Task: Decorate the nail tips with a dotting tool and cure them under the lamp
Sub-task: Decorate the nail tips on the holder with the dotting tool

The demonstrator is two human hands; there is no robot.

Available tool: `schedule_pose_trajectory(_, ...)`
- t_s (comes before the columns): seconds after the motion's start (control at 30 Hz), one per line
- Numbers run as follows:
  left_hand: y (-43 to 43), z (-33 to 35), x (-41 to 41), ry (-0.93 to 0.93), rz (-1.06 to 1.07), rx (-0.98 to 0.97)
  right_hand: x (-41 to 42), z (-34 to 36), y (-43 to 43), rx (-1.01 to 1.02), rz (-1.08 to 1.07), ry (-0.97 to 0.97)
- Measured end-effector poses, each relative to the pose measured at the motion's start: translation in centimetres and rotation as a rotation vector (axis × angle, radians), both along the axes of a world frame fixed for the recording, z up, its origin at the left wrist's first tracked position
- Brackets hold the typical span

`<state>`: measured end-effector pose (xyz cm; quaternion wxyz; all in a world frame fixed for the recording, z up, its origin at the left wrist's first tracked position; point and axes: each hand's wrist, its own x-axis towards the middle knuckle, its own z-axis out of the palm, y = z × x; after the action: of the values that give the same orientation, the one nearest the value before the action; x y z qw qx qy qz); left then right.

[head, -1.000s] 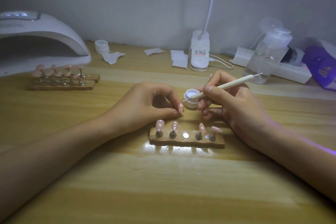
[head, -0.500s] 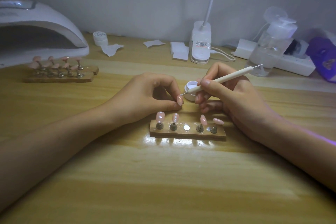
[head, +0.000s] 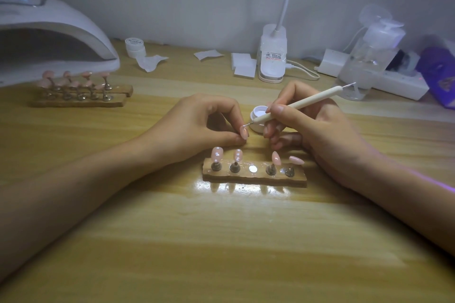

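Note:
My left hand (head: 204, 125) pinches a pink nail tip (head: 244, 132) between thumb and forefinger, held upright above the table. My right hand (head: 312, 128) grips a white dotting tool (head: 298, 106) like a pen; its metal point touches the top of that nail tip. Just behind the tool's point sits a small open white jar of gel (head: 258, 119). In front of both hands lies a wooden holder (head: 254, 176) with several pink nail tips on metal stands and one bare magnet spot in its middle. The white curing lamp (head: 56, 32) stands at the far left.
Two more wooden holders (head: 78, 98) full of pink nail tips lie before the lamp. Along the back wall are a closed white jar (head: 135, 47), paper wipes (head: 243, 65), a desk-light base (head: 272, 54) with cable, a pump bottle (head: 369, 56), a power strip (head: 398, 83) and a purple pack (head: 440, 74).
The dotting tool's point has moved left from over the gel jar to the nail tip in my left hand. The left hand has kept its pinch.

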<state>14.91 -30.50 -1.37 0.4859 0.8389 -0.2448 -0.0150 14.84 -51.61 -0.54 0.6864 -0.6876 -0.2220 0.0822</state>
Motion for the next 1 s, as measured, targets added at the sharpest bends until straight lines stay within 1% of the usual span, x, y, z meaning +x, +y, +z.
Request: schedule_pose_trajectory(1.0, -0.05, 0.15, -0.13, 0.022, 0.023, 0.006, 0.01, -0.03, -0.02, 0.000, 0.000, -0.007)
